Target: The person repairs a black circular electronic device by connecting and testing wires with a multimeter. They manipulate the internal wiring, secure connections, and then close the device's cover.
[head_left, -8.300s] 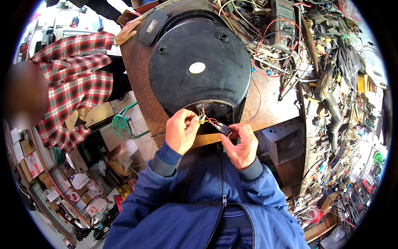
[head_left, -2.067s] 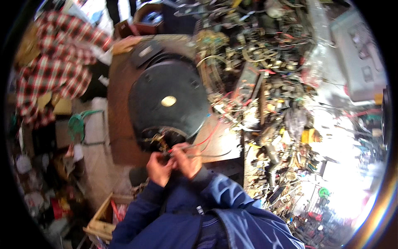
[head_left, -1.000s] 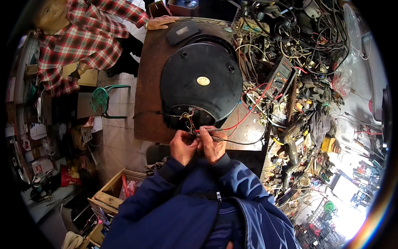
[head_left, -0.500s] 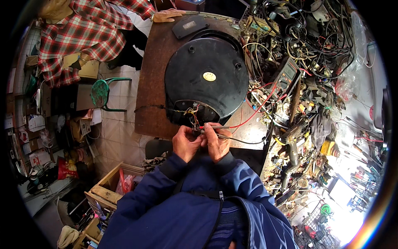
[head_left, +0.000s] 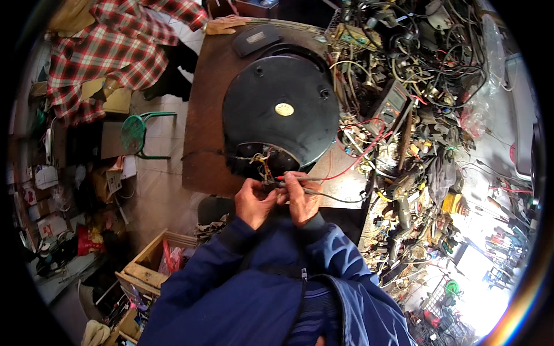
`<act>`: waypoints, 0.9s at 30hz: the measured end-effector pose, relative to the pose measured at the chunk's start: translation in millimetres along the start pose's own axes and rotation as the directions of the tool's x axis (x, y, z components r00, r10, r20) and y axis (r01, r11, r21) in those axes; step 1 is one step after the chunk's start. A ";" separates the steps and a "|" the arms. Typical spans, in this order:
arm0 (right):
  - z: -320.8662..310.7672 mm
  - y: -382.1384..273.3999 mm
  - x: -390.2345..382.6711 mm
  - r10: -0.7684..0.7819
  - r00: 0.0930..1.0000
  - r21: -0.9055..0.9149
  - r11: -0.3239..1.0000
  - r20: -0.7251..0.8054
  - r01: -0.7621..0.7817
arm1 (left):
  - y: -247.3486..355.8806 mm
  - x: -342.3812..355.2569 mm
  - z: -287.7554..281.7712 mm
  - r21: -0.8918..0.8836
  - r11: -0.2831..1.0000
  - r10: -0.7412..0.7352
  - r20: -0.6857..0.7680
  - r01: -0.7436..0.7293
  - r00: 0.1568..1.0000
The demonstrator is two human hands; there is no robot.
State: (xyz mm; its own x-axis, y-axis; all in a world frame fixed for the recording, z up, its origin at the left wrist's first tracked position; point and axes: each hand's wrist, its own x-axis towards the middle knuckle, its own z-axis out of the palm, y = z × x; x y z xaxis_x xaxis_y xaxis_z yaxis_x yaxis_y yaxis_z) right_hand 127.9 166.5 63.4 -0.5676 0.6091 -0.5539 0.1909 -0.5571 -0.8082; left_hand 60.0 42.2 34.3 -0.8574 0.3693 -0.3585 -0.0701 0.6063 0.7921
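A round black housing (head_left: 274,92) lies on the brown tabletop (head_left: 205,115), with colored wires (head_left: 262,161) coming out of an open recess at its near side. My left hand (head_left: 254,205) is closed on a small dark connector (head_left: 269,184) at the wire ends. My right hand (head_left: 302,205) is closed on two meter probes, red (head_left: 311,179) and black (head_left: 309,191), their tips at the connector; whether they touch it is too small to tell. Their leads run toward a multimeter (head_left: 392,98) lying in the clutter to the right.
A dark cover plate (head_left: 254,40) lies at the table's back. A person in a checked shirt (head_left: 109,52) rests a hand (head_left: 228,23) on the back left corner. A green stool (head_left: 133,132) and wooden crate (head_left: 144,272) stand left. Heaped cables and parts (head_left: 421,57) crowd the right side.
Eight seconds ago I held the connector and wires without probes; by two seconds ago leads appear in my right hand. Since half a second ago my grip has barely changed; the view shifted slightly.
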 end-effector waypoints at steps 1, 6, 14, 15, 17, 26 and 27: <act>-1.4 -3.5 1.6 -0.001 1.000 -0.001 1.000 0.010 0.001 | 2.7 2.0 3.3 0.026 1.000 0.015 0.004 -0.015 1.000; 1.7 3.8 2.4 0.043 0.999 0.060 0.997 0.023 -0.044 | -17.0 1.3 7.5 0.088 0.991 0.105 -0.078 -0.098 0.991; -5.7 8.3 1.6 -0.024 0.997 0.057 0.998 0.080 0.019 | -13.7 2.3 8.7 -0.014 0.997 0.080 -0.032 -0.081 0.996; -5.4 9.6 1.7 -0.027 0.996 0.066 0.998 0.086 0.022 | -16.8 2.4 9.1 -0.027 0.996 0.080 -0.034 -0.081 0.996; -6.0 7.5 1.4 -0.028 0.996 0.061 0.998 0.087 0.022 | -15.9 2.5 9.8 -0.042 0.996 0.072 -0.031 -0.073 0.997; 4.9 2.4 2.2 0.074 0.997 0.098 0.992 0.007 -0.074 | -7.3 2.4 0.3 0.090 0.996 0.007 0.009 -0.008 1.000; 4.6 7.0 0.8 -0.017 1.000 0.100 0.995 -0.006 0.018 | -1.1 1.4 -1.5 0.056 0.995 0.078 -0.011 -0.077 0.997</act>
State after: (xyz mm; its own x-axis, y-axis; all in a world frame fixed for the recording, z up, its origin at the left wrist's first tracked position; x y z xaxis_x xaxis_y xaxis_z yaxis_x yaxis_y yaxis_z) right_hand 125.1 160.5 58.2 -0.5661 0.6220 -0.5410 0.0995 -0.5999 -0.7939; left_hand 58.1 41.0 33.7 -0.8659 0.4073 -0.2903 0.0248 0.6147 0.7884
